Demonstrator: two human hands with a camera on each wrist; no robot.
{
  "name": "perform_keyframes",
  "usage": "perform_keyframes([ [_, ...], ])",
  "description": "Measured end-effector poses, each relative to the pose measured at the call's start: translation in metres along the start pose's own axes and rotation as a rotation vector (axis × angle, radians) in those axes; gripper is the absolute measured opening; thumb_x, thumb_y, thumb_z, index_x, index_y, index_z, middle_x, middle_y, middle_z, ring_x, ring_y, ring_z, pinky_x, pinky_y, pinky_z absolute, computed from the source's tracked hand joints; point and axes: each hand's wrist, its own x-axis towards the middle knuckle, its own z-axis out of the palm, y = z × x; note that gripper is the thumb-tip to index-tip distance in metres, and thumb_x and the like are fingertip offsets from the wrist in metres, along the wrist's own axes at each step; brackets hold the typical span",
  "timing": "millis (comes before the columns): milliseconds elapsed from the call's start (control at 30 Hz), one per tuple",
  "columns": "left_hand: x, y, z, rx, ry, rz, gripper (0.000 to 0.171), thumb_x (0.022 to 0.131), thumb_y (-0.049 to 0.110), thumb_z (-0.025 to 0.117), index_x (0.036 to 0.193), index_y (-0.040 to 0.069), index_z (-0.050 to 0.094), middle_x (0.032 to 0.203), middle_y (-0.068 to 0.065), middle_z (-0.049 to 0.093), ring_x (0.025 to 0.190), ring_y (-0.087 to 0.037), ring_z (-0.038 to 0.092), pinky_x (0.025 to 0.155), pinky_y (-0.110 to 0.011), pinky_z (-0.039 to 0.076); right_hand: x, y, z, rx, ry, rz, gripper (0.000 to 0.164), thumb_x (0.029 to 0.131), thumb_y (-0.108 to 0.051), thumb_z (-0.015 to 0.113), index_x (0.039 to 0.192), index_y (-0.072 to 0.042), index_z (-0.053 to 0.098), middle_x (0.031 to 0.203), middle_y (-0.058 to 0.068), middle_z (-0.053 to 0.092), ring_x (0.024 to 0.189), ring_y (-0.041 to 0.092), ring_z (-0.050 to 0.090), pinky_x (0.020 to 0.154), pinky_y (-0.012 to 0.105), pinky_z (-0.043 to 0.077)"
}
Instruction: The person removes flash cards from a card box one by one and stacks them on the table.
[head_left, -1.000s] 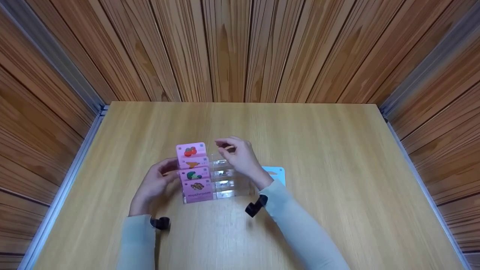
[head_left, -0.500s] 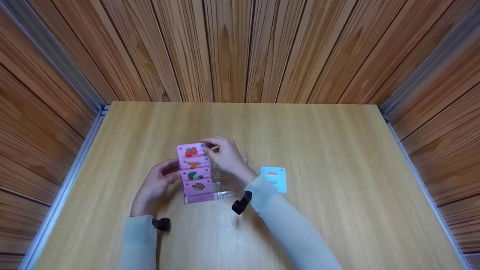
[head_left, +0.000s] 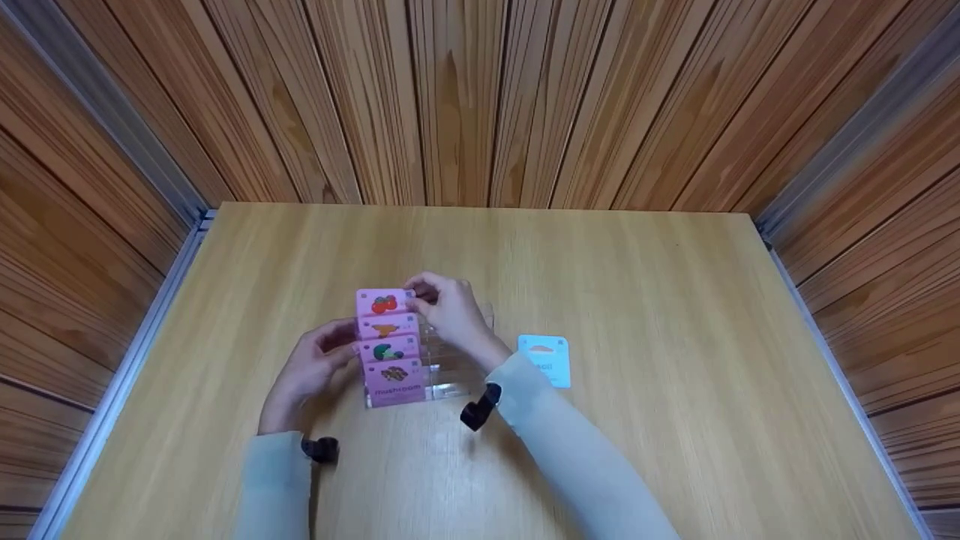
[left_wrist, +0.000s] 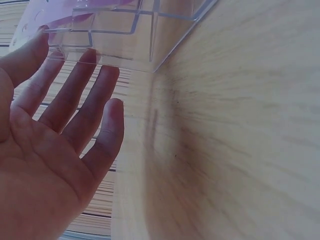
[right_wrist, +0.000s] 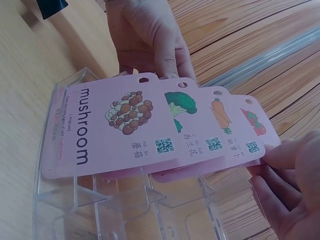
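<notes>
A clear stepped card rack [right_wrist: 130,200] stands on the table with several pink picture cards in its left column. They show a mushroom card [right_wrist: 120,125] in front, then a broccoli card [head_left: 389,349], a carrot card [head_left: 386,327] and a tomato card [head_left: 383,301] at the back. My right hand [head_left: 454,311] pinches the right edge of the tomato card between thumb and fingers. At the rack's left side, my left hand [head_left: 311,364] touches the clear wall with its fingertips; its fingers [left_wrist: 107,125] are spread and loosely extended in the left wrist view.
To the right of the rack a light blue card [head_left: 545,361] lies flat on the wooden table [head_left: 645,300]. My right forearm partly covers the rack's right column. Wood-panelled walls [head_left: 480,105] stand behind the table and at both sides.
My right hand has moved left from above the rack's right column to the tomato card and taken its edge. That card has straightened slightly. More of the blue card shows. My left hand stays put.
</notes>
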Motion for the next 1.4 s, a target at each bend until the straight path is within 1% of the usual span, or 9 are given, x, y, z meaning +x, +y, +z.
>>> perform_keyframes([
  [100, -0.001, 0.0, 0.001, 0.006, 0.008, 0.004, 0.042, 0.097, 0.015, 0.066, 0.138, 0.013, 0.056, 0.133, -0.006, 0.056, 0.125, -0.025, 0.049, 0.106, -0.047, 0.039, 0.0, 0.0, -0.001, -0.016, 0.016, -0.028, 0.021, 0.091, -0.004, 0.071, 0.112, -0.009, 0.07, 0.095, -0.004, 0.07, 0.084, 0.01, 0.065, 0.075, 0.023, 0.055],
  [267, 0.0, 0.0, 0.001, -0.013, 0.006, 0.018, 0.041, 0.098, 0.014, 0.065, 0.137, 0.014, 0.057, 0.133, -0.007, 0.057, 0.125, -0.025, 0.05, 0.105, -0.046, 0.039, 0.0, -0.002, -0.003, 0.017, 0.046, -0.054, 0.021, 0.093, -0.003, 0.069, 0.111, -0.011, 0.07, 0.097, -0.006, 0.069, 0.087, 0.01, 0.065, 0.077, 0.024, 0.055],
  [500, -0.002, 0.0, 0.002, -0.027, 0.013, -0.031, 0.041, 0.098, 0.012, 0.063, 0.138, 0.016, 0.056, 0.135, -0.005, 0.056, 0.127, -0.024, 0.049, 0.106, -0.046, 0.039, -0.001, -0.005, -0.007, 0.043, 0.092, -0.1, 0.019, 0.093, -0.004, 0.068, 0.112, -0.008, 0.07, 0.099, -0.005, 0.07, 0.091, 0.01, 0.065, 0.079, 0.024, 0.055],
  [700, -0.003, 0.001, 0.002, -0.032, 0.008, -0.034, 0.042, 0.099, 0.013, 0.062, 0.14, 0.016, 0.055, 0.137, -0.006, 0.055, 0.128, -0.024, 0.048, 0.106, -0.046, 0.039, -0.002, -0.007, -0.016, 0.052, 0.126, -0.151, 0.018, 0.093, -0.003, 0.069, 0.109, -0.01, 0.071, 0.1, -0.002, 0.07, 0.091, 0.011, 0.065, 0.08, 0.027, 0.055],
  [867, -0.001, 0.0, 0.002, -0.02, 0.014, -0.027, 0.041, 0.098, 0.011, 0.062, 0.139, 0.014, 0.056, 0.135, -0.007, 0.055, 0.126, -0.025, 0.049, 0.105, -0.045, 0.039, -0.002, -0.01, -0.026, 0.051, 0.149, -0.183, 0.017, 0.092, -0.002, 0.069, 0.108, -0.008, 0.071, 0.1, 0.001, 0.071, 0.092, 0.012, 0.066, 0.082, 0.03, 0.056],
  [967, 0.0, -0.002, 0.003, -0.011, 0.028, -0.032, 0.041, 0.099, 0.011, 0.062, 0.139, 0.013, 0.055, 0.134, -0.008, 0.056, 0.125, -0.026, 0.05, 0.103, -0.043, 0.043, -0.003, -0.012, -0.033, 0.037, 0.156, -0.19, 0.016, 0.092, -0.001, 0.069, 0.107, -0.006, 0.071, 0.1, 0.002, 0.071, 0.092, 0.013, 0.066, 0.082, 0.032, 0.056],
  [1100, -0.001, -0.002, 0.005, -0.004, 0.042, -0.026, 0.041, 0.099, 0.01, 0.061, 0.14, 0.01, 0.054, 0.134, -0.01, 0.056, 0.124, -0.027, 0.051, 0.1, -0.041, 0.046, -0.007, -0.014, -0.044, 0.021, 0.164, -0.191, 0.016, 0.092, 0.0, 0.069, 0.107, -0.005, 0.072, 0.099, 0.003, 0.072, 0.091, 0.013, 0.067, 0.079, 0.028, 0.056],
  [1200, -0.001, -0.002, 0.004, -0.001, 0.039, -0.009, 0.042, 0.098, 0.008, 0.061, 0.139, 0.01, 0.055, 0.133, -0.009, 0.056, 0.124, -0.026, 0.051, 0.101, -0.041, 0.045, -0.01, -0.015, -0.054, 0.021, 0.176, -0.186, 0.017, 0.092, 0.001, 0.069, 0.107, -0.005, 0.072, 0.099, 0.003, 0.071, 0.092, 0.014, 0.067, 0.078, 0.026, 0.056],
  [1400, -0.002, -0.002, 0.003, -0.015, 0.027, 0.002, 0.042, 0.097, 0.008, 0.062, 0.139, 0.013, 0.055, 0.133, -0.007, 0.057, 0.123, -0.025, 0.051, 0.101, -0.044, 0.045, -0.019, -0.01, -0.073, -0.007, 0.211, -0.183, 0.016, 0.092, 0.0, 0.07, 0.107, -0.005, 0.072, 0.099, 0.003, 0.072, 0.092, 0.016, 0.067, 0.078, 0.031, 0.057],
])
